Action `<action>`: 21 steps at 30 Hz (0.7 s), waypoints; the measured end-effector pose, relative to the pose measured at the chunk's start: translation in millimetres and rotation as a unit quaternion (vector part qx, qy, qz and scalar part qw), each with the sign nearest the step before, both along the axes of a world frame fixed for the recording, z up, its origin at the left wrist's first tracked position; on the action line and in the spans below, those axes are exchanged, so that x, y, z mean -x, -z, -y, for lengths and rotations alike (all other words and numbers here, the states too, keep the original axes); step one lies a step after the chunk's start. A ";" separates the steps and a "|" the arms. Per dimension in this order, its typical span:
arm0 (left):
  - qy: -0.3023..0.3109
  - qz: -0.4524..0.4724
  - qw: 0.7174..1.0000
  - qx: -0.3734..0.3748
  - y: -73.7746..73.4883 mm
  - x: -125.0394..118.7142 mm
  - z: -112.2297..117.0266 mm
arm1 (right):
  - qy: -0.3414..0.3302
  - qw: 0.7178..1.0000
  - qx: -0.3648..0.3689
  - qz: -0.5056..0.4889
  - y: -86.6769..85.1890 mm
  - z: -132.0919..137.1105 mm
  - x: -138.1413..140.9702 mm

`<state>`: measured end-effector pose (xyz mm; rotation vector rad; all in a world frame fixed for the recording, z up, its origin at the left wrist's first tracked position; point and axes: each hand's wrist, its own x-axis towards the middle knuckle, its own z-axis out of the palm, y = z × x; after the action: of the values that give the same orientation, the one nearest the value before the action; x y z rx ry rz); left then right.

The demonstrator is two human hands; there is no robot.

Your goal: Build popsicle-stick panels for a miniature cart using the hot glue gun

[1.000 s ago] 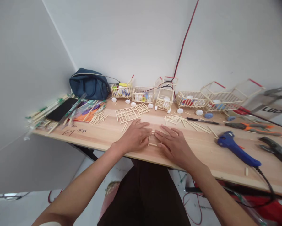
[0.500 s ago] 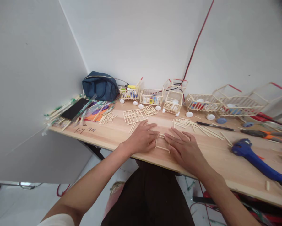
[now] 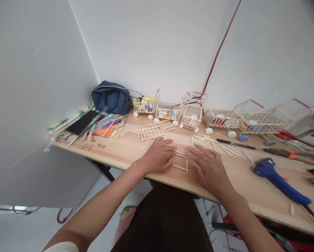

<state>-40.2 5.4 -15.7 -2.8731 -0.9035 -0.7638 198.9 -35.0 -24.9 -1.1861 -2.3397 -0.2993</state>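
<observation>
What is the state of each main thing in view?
Small stick frame: lying flat, partly covered
Left hand: at frame's left end, grip unclear
Right hand: at frame's right end, grip unclear
Glue gun: lying, cord attached
Pen: lying flat
Leftmost cart: upright, loaded
Orange-handled pliers: lying, blurred

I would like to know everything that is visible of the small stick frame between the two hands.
The small stick frame looks like thin, pale wood, roughly rectangular, with an open middle. It lies flat on the tabletop, near the front edge. Fingers of the left hand cover its left side; those of the right hand are at its upper right corner. How the sticks are joined cannot be seen.
</observation>
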 end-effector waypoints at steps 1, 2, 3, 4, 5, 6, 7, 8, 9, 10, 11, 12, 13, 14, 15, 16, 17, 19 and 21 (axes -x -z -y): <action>-0.001 0.006 1.000 0.000 -1.0 -0.1 -0.4 | 0.005 1.000 -0.008 -0.012 -0.9 -0.2 -0.7; 0.000 0.015 1.000 -0.001 -2.1 0.0 -1.0 | 0.010 1.000 -0.013 -0.022 -1.6 -0.2 -1.3; -0.001 0.034 0.999 -0.004 -3.2 0.6 -1.7 | 0.014 0.999 -0.014 -0.032 -2.1 -0.3 -1.7; -0.008 0.063 0.998 -0.007 -4.3 2.1 -2.3 | 0.017 0.999 -0.014 -0.041 -2.3 -0.3 -2.1; -0.023 0.104 0.994 -0.010 -5.2 4.8 -2.7 | 0.022 0.998 -0.012 -0.049 -2.4 -0.2 -2.4; -0.048 0.148 0.988 -0.011 -6.0 8.8 -2.6 | 0.028 0.998 -0.010 -0.058 -2.3 -0.2 -2.5; -0.083 0.194 0.977 -0.010 -6.4 14.4 -1.9 | 0.036 0.997 -0.008 -0.066 -2.0 -0.2 -2.6; -0.125 0.228 0.966 -0.006 -6.6 21.2 -0.5 | 0.043 0.996 -0.008 -0.074 -1.6 -0.3 -2.7; -0.164 0.240 0.957 0.001 -6.5 28.9 1.4 | 0.049 0.995 -0.010 -0.081 -1.1 -0.5 -2.7; -0.206 0.235 0.950 0.006 -6.3 37.0 3.9 | 0.053 0.995 -0.012 -0.086 -0.7 -0.7 -2.5; -0.244 0.208 0.947 0.016 -6.1 44.6 6.8 | 0.055 0.994 -0.014 -0.089 -0.3 -1.0 -2.3; -0.277 0.175 0.944 0.030 -6.1 51.3 9.6 | 0.057 0.994 -0.015 -0.090 -0.1 -1.3 -2.0; -0.304 0.141 0.941 0.046 -6.2 56.4 12.3 | 0.058 0.994 -0.016 -0.092 0.0 -1.6 -1.5; -0.321 0.109 0.939 0.062 -6.6 59.7 14.5 | 0.059 0.994 -0.015 -0.094 -0.1 -1.9 -1.0; -0.334 0.080 0.936 0.077 -7.3 61.2 16.1 | 0.060 0.993 -0.013 -0.097 -0.3 -2.0 -0.5; -0.344 0.056 0.933 0.091 -8.2 61.4 17.0 | 0.061 0.993 -0.010 -0.100 -0.5 -2.1 -0.1; -0.352 0.036 0.930 0.101 -9.4 60.4 17.1 | 0.062 0.993 -0.007 -0.103 -0.7 -2.2 0.2; -0.368 0.010 0.923 0.112 -12.3 57.7 15.9 | 0.061 0.992 -0.002 -0.110 -1.1 -2.0 0.3; -0.377 -0.008 0.919 0.116 -15.4 56.4 14.1 | 0.060 0.991 0.002 -0.116 -1.4 -1.7 0.1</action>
<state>-96.6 -8.7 -0.3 -2.3329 -2.0175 -0.5587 198.8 -33.4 -23.5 -1.2930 -2.0753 -0.1859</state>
